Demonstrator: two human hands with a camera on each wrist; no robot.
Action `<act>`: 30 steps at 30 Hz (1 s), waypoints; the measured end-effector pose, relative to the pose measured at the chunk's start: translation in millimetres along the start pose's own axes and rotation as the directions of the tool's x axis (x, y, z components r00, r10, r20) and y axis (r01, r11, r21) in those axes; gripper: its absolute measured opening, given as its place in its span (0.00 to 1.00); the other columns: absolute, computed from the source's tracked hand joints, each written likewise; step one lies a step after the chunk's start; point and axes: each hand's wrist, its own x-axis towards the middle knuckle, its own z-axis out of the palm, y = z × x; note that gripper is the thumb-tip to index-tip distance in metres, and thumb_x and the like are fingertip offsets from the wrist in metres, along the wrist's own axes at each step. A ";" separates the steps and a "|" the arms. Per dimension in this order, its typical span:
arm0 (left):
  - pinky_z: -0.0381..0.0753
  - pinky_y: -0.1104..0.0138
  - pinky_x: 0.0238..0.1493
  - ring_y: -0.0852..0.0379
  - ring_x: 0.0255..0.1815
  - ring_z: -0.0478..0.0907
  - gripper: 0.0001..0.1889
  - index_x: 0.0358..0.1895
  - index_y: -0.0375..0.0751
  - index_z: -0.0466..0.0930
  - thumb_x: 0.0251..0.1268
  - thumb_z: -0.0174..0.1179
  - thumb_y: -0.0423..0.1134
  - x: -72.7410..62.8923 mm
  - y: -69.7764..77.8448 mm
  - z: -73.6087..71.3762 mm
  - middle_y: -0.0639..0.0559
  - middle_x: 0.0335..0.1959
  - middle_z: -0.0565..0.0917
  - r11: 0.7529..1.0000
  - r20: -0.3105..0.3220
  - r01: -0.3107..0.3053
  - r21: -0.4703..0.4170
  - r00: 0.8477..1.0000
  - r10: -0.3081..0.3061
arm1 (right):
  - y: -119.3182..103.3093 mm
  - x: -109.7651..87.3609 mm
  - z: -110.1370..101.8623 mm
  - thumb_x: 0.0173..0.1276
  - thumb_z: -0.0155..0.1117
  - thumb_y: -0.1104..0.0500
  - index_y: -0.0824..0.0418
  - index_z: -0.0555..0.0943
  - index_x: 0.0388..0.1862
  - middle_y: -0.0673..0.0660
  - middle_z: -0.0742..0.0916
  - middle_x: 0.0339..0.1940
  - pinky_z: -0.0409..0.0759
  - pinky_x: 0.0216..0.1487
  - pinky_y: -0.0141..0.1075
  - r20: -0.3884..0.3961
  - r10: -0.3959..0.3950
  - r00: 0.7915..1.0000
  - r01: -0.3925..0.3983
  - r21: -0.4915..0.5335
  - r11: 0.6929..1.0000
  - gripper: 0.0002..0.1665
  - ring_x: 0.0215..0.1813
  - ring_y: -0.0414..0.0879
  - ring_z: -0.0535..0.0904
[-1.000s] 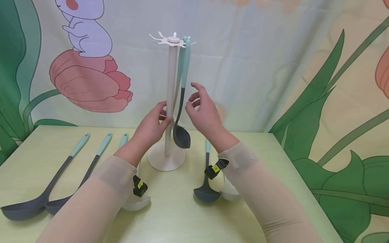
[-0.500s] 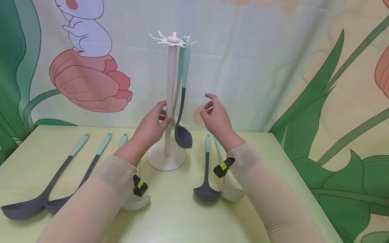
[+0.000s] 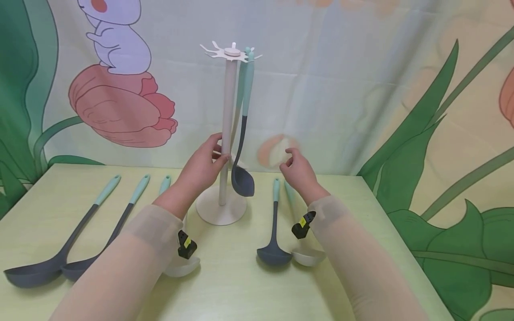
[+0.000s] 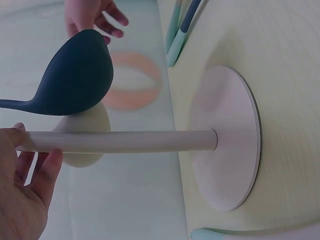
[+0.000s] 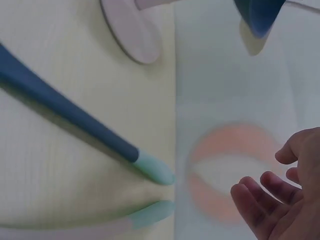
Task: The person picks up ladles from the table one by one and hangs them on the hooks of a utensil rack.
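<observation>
My left hand [image 3: 201,167] grips the pole [image 3: 229,98] of a pale utensil stand with a round base [image 3: 210,214] and a ring of hooks on top. From the hooks hangs a dark ladle [image 3: 243,180] with a mint handle. Behind it hangs a pale ladle [image 4: 95,120], partly hidden by the dark bowl and the pole. My right hand [image 3: 302,176] is in the air, fingers loosely bent and holding nothing. Below it, another dark ladle [image 3: 274,255] and a white ladle [image 3: 308,257] lie on the table, mint handles pointing to the back.
Two dark ladles, an outer one [image 3: 36,273] and an inner one [image 3: 76,269], lie on the left of the table [image 3: 225,290]. A white ladle [image 3: 182,267] is partly covered by my left forearm. A printed curtain [image 3: 329,89] hangs behind the table.
My right hand has moved away from the hanging dark ladle, to the right and down toward the ladle handles on the table. The left hand keeps its grip on the pole.
</observation>
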 end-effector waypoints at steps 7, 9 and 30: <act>0.80 0.46 0.56 0.45 0.60 0.75 0.30 0.75 0.52 0.56 0.75 0.56 0.42 1.2 1.3 0.6 0.46 0.55 0.75 1.000 -0.004 -0.008 0.004 1.000 0.008 | 18.1 -3.0 1.2 0.75 0.51 0.53 0.60 0.54 0.77 0.61 0.81 0.49 0.77 0.42 0.44 0.155 0.125 0.980 -0.100 -0.163 0.982 0.36 0.38 0.51 0.77; 0.80 0.46 0.56 0.45 0.60 0.75 0.30 0.75 0.52 0.56 0.75 0.55 0.42 1.3 1.3 0.8 0.46 0.55 0.75 1.000 -0.004 -0.010 0.003 1.000 0.010 | 25.4 -2.3 2.4 0.76 0.52 0.52 0.61 0.52 0.78 0.65 0.77 0.63 0.77 0.55 0.49 0.212 0.167 0.963 -0.127 -0.189 0.974 0.38 0.54 0.56 0.78; 0.80 0.46 0.56 0.45 0.60 0.75 0.30 0.76 0.52 0.55 0.75 0.55 0.42 0.5 -0.4 0.7 0.45 0.54 0.75 1.000 -0.011 -0.001 0.009 1.000 0.001 | 50.4 -10.5 19.0 0.68 0.64 0.59 0.59 0.47 0.81 0.65 0.77 0.58 0.84 0.34 0.40 0.409 0.365 0.836 -0.292 -0.231 0.928 0.50 0.41 0.54 0.79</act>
